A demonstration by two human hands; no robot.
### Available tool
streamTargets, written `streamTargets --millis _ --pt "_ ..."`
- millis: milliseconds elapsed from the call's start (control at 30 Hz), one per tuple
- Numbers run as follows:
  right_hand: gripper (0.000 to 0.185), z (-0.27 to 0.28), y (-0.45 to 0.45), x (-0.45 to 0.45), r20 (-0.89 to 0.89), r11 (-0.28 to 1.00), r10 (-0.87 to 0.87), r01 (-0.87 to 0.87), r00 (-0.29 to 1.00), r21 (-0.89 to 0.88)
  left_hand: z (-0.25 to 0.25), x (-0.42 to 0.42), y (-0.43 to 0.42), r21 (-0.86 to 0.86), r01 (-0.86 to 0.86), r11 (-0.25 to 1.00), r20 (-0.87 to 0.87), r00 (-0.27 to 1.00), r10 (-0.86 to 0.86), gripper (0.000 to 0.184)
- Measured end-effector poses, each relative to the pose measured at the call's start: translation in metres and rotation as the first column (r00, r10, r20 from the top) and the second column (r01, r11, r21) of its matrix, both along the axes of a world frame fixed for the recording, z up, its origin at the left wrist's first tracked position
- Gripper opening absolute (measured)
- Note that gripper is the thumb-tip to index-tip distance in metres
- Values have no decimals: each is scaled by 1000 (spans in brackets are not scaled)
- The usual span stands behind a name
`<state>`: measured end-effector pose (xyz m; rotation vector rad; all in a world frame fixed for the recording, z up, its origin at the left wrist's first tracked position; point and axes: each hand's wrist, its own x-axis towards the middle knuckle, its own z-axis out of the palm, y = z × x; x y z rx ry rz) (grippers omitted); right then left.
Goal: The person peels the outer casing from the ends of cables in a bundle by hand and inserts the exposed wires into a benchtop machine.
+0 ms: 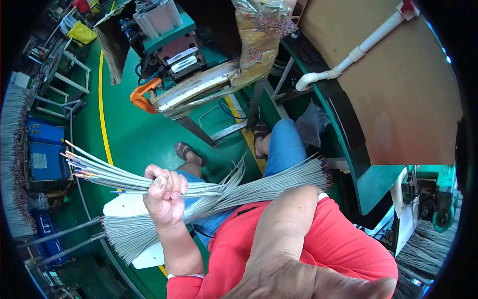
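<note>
Several grey cables (119, 172) with coloured wire ends are wrapped in the fist of my left hand (166, 197), at left of centre. Their coloured ends fan out to the left; the other ends run right over the lap. A larger bundle of grey cables (269, 187) lies across my thighs, its ends spread at both sides. My right hand (323, 284) is very close to the camera at the bottom edge, above the red shirt; a thumb points right, and the other fingers are hidden or cut off.
A machine with a green plate (169, 32) stands ahead beside a taped ledge (199, 89). At the right is a green-edged table (343, 144) with a white pipe (368, 45). Metal rails (62, 239), blue bins (47, 159) and hanging cables (15, 164) are at the left.
</note>
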<state>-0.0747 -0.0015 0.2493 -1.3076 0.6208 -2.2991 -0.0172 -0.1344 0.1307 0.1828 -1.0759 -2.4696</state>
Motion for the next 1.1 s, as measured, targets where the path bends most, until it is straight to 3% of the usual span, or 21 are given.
streamTargets --millis 333,400,433,500,533,600,700,800,967,1000,1100 --pt "36 -1 3 -3 -41 990 -115 118 993 83 -3 -1 0 13 -17 1000 4 1000 17 9" --pt "35 -8 4 -12 -99 958 -227 241 969 153 -1 1 3 -17 -53 998 35 998 53 9" --pt "35 -15 5 -25 -218 906 -339 380 915 187 0 0 7 -43 -82 996 66 994 85 10" --pt "18 -32 3 -52 -479 735 -515 654 711 179 2 1 17 -97 -150 984 129 978 162 12" --pt "15 -34 2 -57 -458 656 -549 700 699 282 2 -3 20 -126 -185 975 150 968 203 14" --pt "12 -42 1 -66 -436 584 -577 722 691 372 4 -5 21 -167 -236 957 162 951 263 16" --pt "12 -54 -2 -79 -478 596 -509 694 716 405 2 -8 23 -292 -131 947 238 950 205 11" --pt "14 -54 -6 -83 -599 521 -471 752 648 404 -2 -8 21 -378 -50 924 229 962 146 12" --pt "14 -67 -16 -80 -583 593 -466 724 665 353 5 -12 26 -428 75 901 242 970 34 12" --pt "13 -69 -14 -80 -562 599 -453 703 692 383 4 -12 26 -426 73 902 244 969 36 12" --pt "13 -73 -6 -77 -518 611 -414 651 748 451 -1 -13 22 -334 -179 925 235 935 266 18"
